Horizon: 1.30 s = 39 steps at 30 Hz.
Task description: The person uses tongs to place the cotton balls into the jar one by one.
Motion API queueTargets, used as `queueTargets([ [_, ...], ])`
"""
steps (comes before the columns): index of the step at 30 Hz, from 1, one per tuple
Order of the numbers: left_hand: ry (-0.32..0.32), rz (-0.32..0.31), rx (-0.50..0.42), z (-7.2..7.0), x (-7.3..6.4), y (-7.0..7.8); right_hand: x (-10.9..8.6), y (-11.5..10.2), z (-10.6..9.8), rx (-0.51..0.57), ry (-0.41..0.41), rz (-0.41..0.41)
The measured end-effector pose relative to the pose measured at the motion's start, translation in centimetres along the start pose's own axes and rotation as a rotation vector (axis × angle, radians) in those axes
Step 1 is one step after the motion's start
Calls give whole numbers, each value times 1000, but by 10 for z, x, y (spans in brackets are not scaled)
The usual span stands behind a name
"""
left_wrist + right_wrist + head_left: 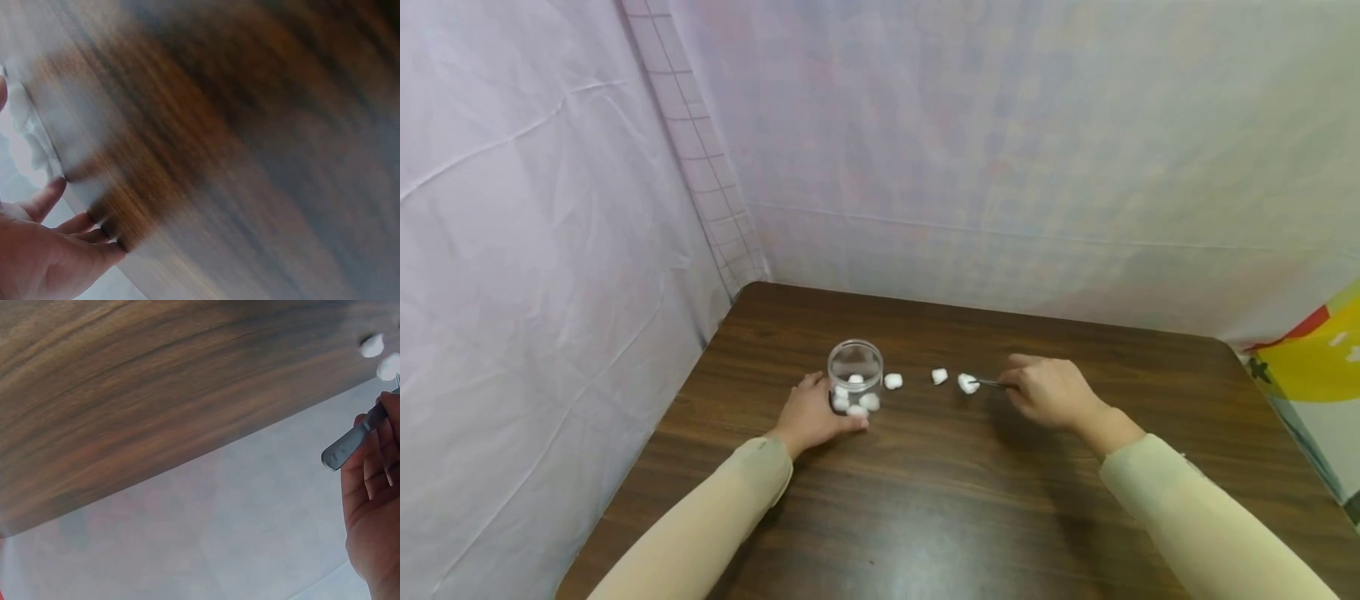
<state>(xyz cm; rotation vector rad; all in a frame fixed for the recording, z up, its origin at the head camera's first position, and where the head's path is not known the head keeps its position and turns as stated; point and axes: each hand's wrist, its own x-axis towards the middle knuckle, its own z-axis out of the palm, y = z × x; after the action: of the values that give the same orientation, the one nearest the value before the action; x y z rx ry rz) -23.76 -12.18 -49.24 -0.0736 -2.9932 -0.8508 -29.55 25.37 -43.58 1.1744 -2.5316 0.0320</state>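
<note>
A clear round jar (856, 367) with several white cotton balls inside stands on the brown table. My left hand (812, 414) grips its lower left side, thumb across the front; the left wrist view shows curved fingers (42, 199) against the wall. Between the thumb and fingers of my right hand (1051, 392) is a slim metal utensil with a flat, rounded handle end (340, 450). Its thin tip meets a cotton ball (968, 383) to the right of the jar. Two more cotton balls lie between: one (892, 381) beside the jar, another (939, 376) nearer the tip.
The wood-grain table (880, 508) has a rounded far edge close to a pale hanging curtain (1000, 167). White sheeting (550, 250) hangs along the left side. A yellow and red printed cloth (1322, 350) shows beyond the right edge.
</note>
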Motion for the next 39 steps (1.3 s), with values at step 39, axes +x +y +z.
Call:
queueTargets([
  [39,-9,3,-1,0,2,-1,92,-58,-47,19,166,-199],
])
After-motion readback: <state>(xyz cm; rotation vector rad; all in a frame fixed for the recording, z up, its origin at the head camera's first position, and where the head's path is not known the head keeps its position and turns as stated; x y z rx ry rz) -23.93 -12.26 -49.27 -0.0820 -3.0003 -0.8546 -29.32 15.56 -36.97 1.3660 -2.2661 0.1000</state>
